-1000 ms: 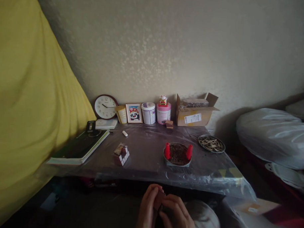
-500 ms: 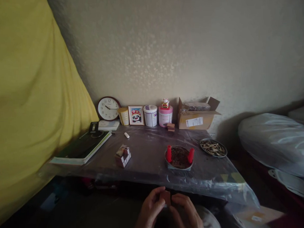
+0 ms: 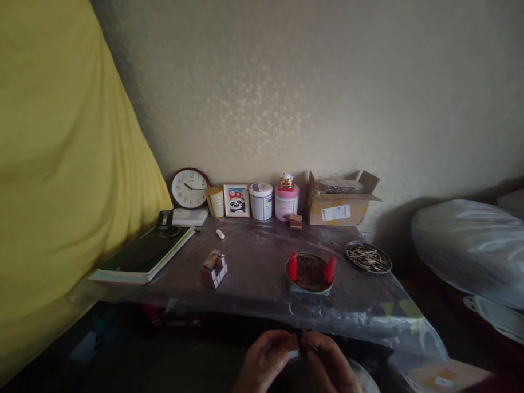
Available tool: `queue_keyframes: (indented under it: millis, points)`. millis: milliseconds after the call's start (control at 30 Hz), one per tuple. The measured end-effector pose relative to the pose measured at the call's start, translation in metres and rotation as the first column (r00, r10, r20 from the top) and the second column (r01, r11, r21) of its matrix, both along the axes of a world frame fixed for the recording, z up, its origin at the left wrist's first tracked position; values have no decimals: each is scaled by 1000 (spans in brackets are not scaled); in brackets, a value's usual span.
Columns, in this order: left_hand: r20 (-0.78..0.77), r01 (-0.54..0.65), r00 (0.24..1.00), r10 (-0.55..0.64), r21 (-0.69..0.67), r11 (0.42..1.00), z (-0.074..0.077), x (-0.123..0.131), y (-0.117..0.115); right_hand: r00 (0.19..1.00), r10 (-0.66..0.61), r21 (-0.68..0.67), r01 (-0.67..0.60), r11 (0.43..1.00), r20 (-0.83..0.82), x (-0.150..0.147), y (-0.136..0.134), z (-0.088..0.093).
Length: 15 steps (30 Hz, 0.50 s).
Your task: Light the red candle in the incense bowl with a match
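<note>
In front of the table's near edge, my left hand [image 3: 262, 360] is closed around a small matchbox [image 3: 292, 345], reddish brown with a pale side. Just right of it, my right hand [image 3: 331, 362] is closed in a pinch, apart from the box. A thin match [image 3: 310, 345] shows dimly at its fingertips. Beyond the hands, two red candles [image 3: 293, 267] stand upright at opposite sides of a round soil-filled dish [image 3: 310, 290]. To its right lies a plate [image 3: 386, 270] of used matchsticks [image 3: 367, 258].
A box with a white grid [image 3: 215, 270] and a book [image 3: 143, 258] are on the plastic-covered table [image 3: 255, 259]. Along the wall stand a clock [image 3: 190, 188], framed picture [image 3: 236, 201], tins [image 3: 260, 202] and an open cardboard box [image 3: 339, 210]. A yellow curtain [image 3: 66, 155] hangs left.
My hands have moved slightly apart. The matchbox has turned so its pale side shows, and my right fingers have come away from it. The view has shifted slightly.
</note>
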<state>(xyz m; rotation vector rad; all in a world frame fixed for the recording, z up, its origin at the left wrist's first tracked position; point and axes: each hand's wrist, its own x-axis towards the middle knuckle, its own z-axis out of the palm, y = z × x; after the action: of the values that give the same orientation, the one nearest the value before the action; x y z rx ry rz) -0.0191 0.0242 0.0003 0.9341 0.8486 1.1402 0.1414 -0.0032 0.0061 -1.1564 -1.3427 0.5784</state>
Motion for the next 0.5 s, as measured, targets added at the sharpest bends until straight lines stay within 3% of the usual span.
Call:
queue_keyframes:
  millis: [167,333,500]
  points:
    - [100,-20,995,28,-77,997,10,2,-7,993,89,-127,-99,987,-82,17,-1,6]
    - [193,-3,981,28,-131,991,15,1,-10,997,-31,-56,27,998,-69,16,-1,8]
    - [188,-40,980,63,-125,991,30,-1,-17,994,-101,-5,100,995,-41,7,-2,15]
